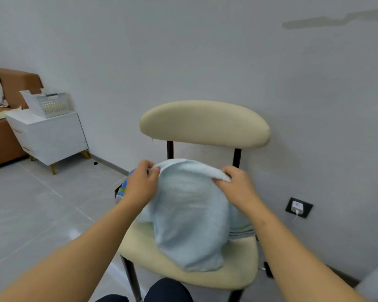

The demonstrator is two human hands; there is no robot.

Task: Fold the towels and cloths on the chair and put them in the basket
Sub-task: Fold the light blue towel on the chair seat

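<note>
Pinching the top edge of a pale blue towel (190,214), the left hand (141,186) and right hand (236,188) each keep a closed grip on it, lifting it above the cream chair (205,123) while its lower end rests on the seat. A patterned cloth (123,188) peeks out at 9 o'clock of the towel. At 10 o'clock, a white basket (47,103) sits on a white cabinet (50,136).
</note>
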